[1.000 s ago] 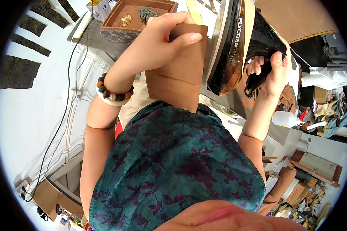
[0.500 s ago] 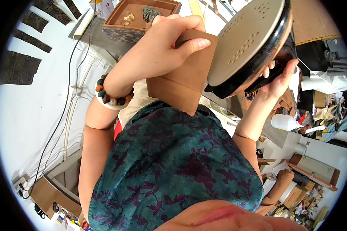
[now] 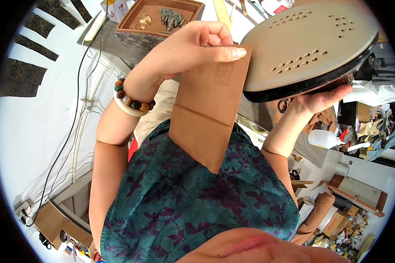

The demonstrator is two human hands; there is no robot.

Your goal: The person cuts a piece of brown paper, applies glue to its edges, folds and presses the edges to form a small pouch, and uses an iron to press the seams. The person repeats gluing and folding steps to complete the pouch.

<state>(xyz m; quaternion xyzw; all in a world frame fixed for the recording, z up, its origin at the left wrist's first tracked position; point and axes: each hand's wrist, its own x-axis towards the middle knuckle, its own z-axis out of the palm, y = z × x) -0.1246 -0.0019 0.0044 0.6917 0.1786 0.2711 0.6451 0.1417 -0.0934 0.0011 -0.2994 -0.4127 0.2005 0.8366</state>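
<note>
- Far left: dark patterned fabric strips (image 3: 19,79) lie on a white surface; a black cable (image 3: 72,118) runs down across it.
- Upper left: a shallow brown tray (image 3: 131,15) sits on the counter (image 3: 105,41), holding two small lumpy objects, one golden and one grey-green.
- Left wrist carries a beaded bracelet (image 3: 134,100) with a pale bangle.
- Left hand (image 3: 186,48) is raised and closed in a pinch on the brown card (image 3: 210,105): thumb laid flat across the card's top edge, fingers curled behind it.
- The card is a folded rectangle, one crease across its middle. Long axis runs from upper right, at the thumb, to lower left, where the free end hangs over the teal floral garment (image 3: 197,206).
- Key relation: the card's top right corner lies just beside the iron (image 3: 309,48), at the soleplate's near edge; contact cannot be confirmed.
- The iron is tipped up, its pale perforated soleplate facing the camera.
- Right hand (image 3: 320,98) grips the iron from below; only fingers wrapped round the dark rim show, handle hidden.
- Lower right: a white squeeze bottle (image 3: 322,139) among cluttered boxes and cloth.
</note>
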